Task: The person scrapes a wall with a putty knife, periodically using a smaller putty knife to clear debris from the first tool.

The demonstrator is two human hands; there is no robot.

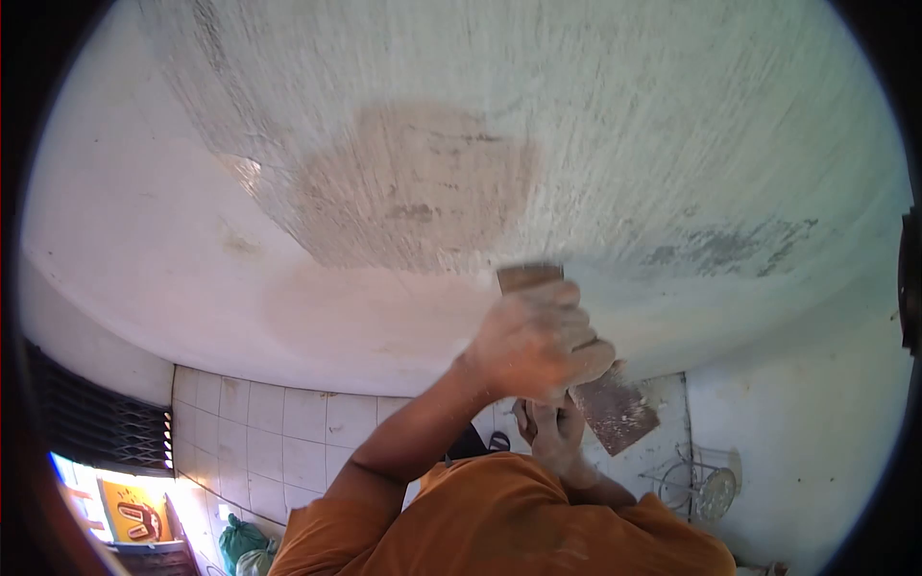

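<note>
My left hand [543, 341] is closed in a fist round a scraper [530, 276]. Its brown blade edge meets the wall [615, 144], or lies very close to it. Lower down and nearer my body, my right hand [557, 437] is closed on a second, broad-bladed scraper [617, 415] with whitish specks on its blade; the grip is partly hidden behind the left hand. Above the hands, the wall's pale coating is rough and streaked, with a brownish patch [413, 182] and a dark, worn area [735, 248] to the right.
White floor tiles [259, 413] lie below the wall. A round stool [706, 488] stands at the lower right. Plastic bags [242, 545], a dark folding gate [96, 413] and a yellow panel [137, 509] are at the lower left. A sandalled foot [498, 442] shows below.
</note>
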